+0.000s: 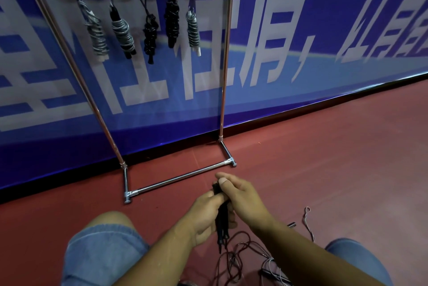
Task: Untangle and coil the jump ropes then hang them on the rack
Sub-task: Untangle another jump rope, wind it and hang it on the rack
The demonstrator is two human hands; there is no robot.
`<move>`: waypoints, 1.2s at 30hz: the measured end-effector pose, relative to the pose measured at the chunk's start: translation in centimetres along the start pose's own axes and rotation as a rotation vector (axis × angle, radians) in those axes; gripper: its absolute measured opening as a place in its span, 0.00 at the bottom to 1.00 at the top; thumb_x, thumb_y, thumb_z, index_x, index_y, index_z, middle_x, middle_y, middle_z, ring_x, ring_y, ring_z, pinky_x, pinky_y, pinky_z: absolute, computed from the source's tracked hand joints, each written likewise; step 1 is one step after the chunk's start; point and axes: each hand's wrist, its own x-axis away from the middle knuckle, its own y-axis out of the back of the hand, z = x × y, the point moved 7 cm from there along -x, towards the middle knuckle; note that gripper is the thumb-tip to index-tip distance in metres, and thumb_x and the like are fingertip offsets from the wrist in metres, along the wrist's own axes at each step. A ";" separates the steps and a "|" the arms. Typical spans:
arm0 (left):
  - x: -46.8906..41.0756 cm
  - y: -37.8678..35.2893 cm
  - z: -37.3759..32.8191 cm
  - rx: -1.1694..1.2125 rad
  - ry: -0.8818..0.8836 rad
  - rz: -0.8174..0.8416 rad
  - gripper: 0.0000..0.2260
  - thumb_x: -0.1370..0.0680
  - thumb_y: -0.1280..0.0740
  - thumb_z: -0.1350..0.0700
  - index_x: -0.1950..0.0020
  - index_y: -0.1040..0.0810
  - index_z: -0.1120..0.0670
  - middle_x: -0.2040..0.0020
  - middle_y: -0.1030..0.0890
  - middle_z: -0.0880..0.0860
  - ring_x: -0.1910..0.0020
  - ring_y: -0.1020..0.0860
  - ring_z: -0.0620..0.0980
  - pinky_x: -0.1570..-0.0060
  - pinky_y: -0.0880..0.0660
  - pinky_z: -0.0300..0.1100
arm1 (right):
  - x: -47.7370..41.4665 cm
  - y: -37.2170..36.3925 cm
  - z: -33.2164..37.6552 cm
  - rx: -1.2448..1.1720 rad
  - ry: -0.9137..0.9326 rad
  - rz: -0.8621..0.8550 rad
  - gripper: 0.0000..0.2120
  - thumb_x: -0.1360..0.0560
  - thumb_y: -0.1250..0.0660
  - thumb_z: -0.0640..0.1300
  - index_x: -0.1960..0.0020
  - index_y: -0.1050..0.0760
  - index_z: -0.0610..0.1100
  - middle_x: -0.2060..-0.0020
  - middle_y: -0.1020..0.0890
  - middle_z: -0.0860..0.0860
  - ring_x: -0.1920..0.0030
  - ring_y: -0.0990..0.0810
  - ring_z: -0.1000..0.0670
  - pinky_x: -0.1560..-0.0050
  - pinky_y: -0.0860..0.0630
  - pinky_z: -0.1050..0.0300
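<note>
Both hands hold one pair of black jump rope handles (222,221) between them: the left hand (205,216) curls round the shafts, and the right hand (245,200) pinches their tops. The dark red cord (234,260) lies tangled on the floor (324,146) below. Five coiled ropes (122,31) hang on the rack (178,178) ahead, and a grey rope (274,270) lies nearby.

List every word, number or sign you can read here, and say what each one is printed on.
"肩": large white character on the blue wall banner, probably, as it is skewed.
",": white comma just after it, same banner.
Other white banner characters: cropped or distorted, not readable.
Black jump rope handles held by left hand and right hand, coiled jump ropes, chrome rack: no text visible.
</note>
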 end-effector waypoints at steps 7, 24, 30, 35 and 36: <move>-1.4 2.4 -1.3 0.512 -0.058 -0.278 0.10 0.17 0.33 0.51 0.53 0.21 0.56 0.64 0.22 0.55 0.65 0.21 0.53 0.60 0.22 0.48 | 1.0 -1.8 -2.1 -0.114 -0.156 0.121 0.19 0.17 0.37 0.57 0.27 0.29 0.59 0.36 0.18 0.56 0.40 0.18 0.57 0.41 0.20 0.56; -0.2 5.8 -3.1 0.696 -0.123 -0.364 0.24 0.21 0.36 0.34 0.65 0.29 0.51 0.70 0.28 0.50 0.72 0.28 0.48 0.62 0.23 0.45 | 1.1 -2.8 -3.2 0.225 -0.041 0.224 0.13 0.17 0.37 0.41 0.61 0.25 0.45 0.68 0.22 0.51 0.66 0.25 0.54 0.62 0.28 0.61; -0.8 5.5 -2.4 0.666 -0.108 -0.310 0.19 0.17 0.35 0.42 0.61 0.27 0.53 0.68 0.25 0.52 0.69 0.22 0.50 0.61 0.18 0.48 | 1.3 -2.1 -2.7 0.188 -0.032 0.129 0.20 0.15 0.40 0.45 0.65 0.29 0.43 0.70 0.28 0.49 0.70 0.31 0.55 0.69 0.34 0.66; -0.4 6.3 -2.0 0.585 -0.111 -0.287 0.11 0.17 0.33 0.51 0.54 0.24 0.57 0.62 0.19 0.55 0.61 0.17 0.54 0.57 0.17 0.50 | 1.0 -1.6 -2.9 0.172 -0.053 0.125 0.14 0.16 0.39 0.44 0.59 0.26 0.43 0.69 0.30 0.48 0.66 0.32 0.49 0.64 0.36 0.54; -0.4 6.6 -2.0 0.572 -0.106 -0.296 0.09 0.17 0.32 0.52 0.52 0.23 0.57 0.61 0.18 0.56 0.60 0.16 0.55 0.58 0.17 0.50 | 1.0 -1.5 -3.0 0.166 -0.061 0.120 0.14 0.16 0.39 0.44 0.59 0.26 0.44 0.69 0.30 0.49 0.66 0.32 0.49 0.64 0.37 0.54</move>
